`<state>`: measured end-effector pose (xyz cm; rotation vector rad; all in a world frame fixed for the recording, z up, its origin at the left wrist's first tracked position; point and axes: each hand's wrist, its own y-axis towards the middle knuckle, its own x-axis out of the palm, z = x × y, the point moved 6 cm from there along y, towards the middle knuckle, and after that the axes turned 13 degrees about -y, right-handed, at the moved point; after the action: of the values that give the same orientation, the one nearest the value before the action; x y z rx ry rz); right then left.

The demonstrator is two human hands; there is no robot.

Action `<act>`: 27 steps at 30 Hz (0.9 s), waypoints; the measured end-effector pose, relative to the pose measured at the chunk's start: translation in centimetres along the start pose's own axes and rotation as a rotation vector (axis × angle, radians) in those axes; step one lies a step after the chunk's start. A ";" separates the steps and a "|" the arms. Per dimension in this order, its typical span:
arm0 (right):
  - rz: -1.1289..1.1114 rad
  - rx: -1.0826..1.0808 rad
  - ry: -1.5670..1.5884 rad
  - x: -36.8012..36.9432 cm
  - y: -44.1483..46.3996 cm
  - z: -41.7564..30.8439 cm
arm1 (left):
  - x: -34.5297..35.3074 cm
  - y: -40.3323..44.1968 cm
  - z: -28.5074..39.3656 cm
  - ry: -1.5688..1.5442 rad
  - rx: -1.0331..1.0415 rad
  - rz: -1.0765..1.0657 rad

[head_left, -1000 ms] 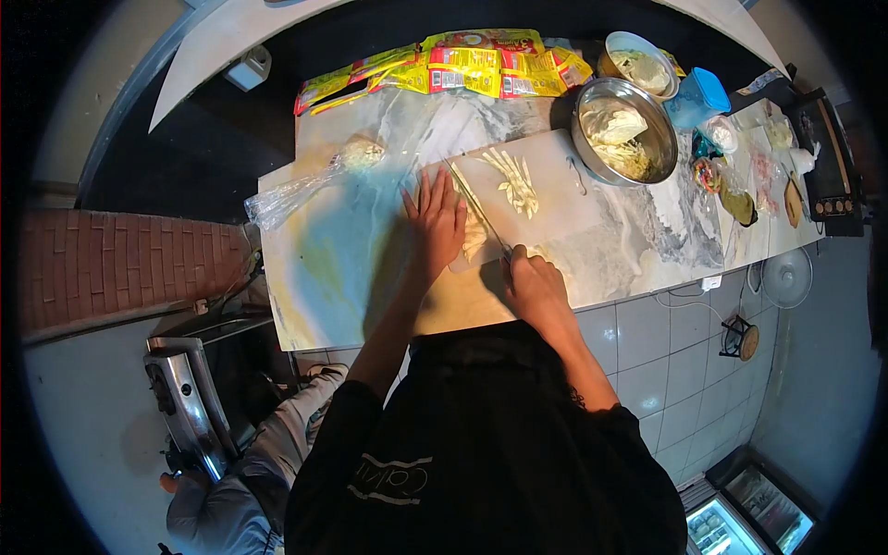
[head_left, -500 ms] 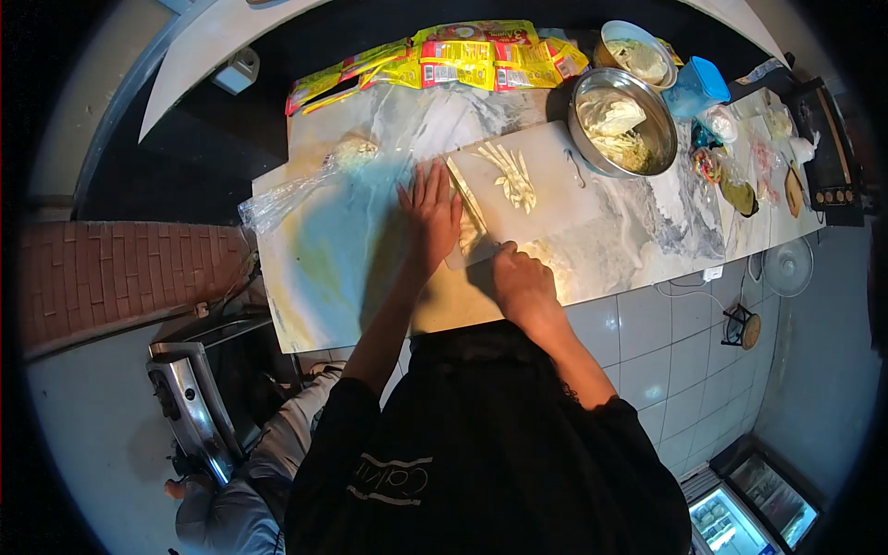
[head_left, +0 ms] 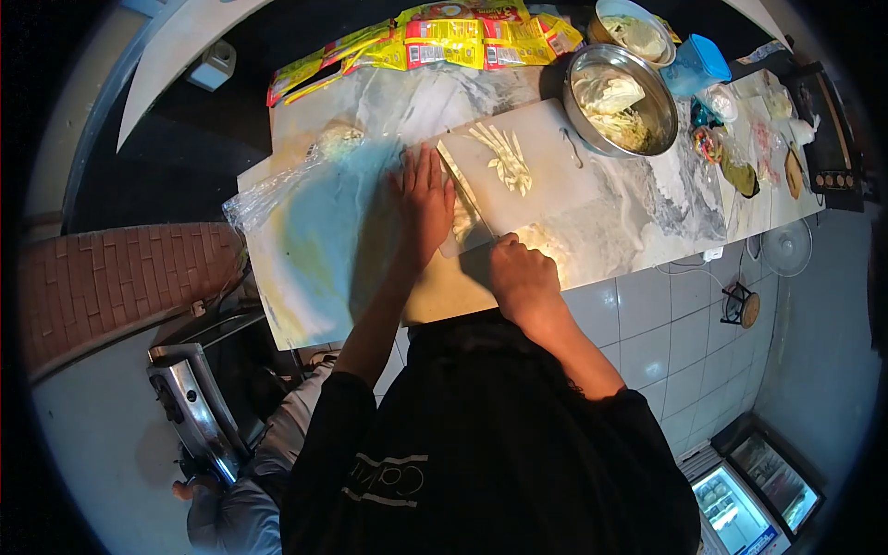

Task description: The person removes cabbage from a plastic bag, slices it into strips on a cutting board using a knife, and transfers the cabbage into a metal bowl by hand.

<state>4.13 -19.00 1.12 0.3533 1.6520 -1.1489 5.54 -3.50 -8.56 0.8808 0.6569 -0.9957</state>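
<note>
My right hand (head_left: 525,282) is closed around the handle of a knife (head_left: 469,192), whose long blade slants up and left across the left part of a white cutting board (head_left: 555,190). My left hand (head_left: 426,208) lies with fingers stretched out along the board's left edge, close beside the blade. Pale food lies by the blade and is partly hidden by the fingers; its kind is unclear. Right of the blade, a small fan of pale cut strips (head_left: 502,159) rests on the board.
A steel bowl (head_left: 661,139) of pale leafy pieces stands at the board's far right corner, with another bowl (head_left: 668,46) behind. Yellow-red packets (head_left: 444,42) line the back. Crumpled clear plastic (head_left: 268,196) lies left. A person in grey trousers (head_left: 296,416) is at lower left.
The whole view has shifted slightly, so the counter sits a little higher and further left. Both hands and the knife keep nearly the same position over the board.
</note>
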 end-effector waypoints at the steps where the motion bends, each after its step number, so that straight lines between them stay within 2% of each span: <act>1: -0.005 0.011 0.013 0.3 0.2 0.0 | -0.1 0.1 -0.1 -0.001 0.001 -0.005; 6: -0.016 0.007 0.065 0.4 0.7 -0.3 | -0.6 0.1 0.5 -0.020 0.022 0.000; 9: 0.057 -0.044 0.053 0.2 -0.5 0.3 | -0.3 0.2 0.2 -0.054 0.005 0.000; 11: -0.052 0.028 0.071 0.8 -1.1 0.9 | -0.2 0.2 0.0 -0.059 0.016 0.001; 15: -0.022 0.019 0.108 0.7 -0.3 0.7 | 0.1 0.1 0.0 -0.081 0.027 0.014; 17: -0.111 0.027 0.040 0.4 0.5 0.6 | 0.1 0.0 0.0 -0.083 0.030 0.009; 27: -0.081 0.009 0.090 0.6 -1.3 0.8 | -0.4 0.1 0.2 -0.023 0.035 0.004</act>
<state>3.42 -20.48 1.26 0.3505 1.7539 -1.2163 5.46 -3.50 -8.13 0.8992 0.6197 -1.0149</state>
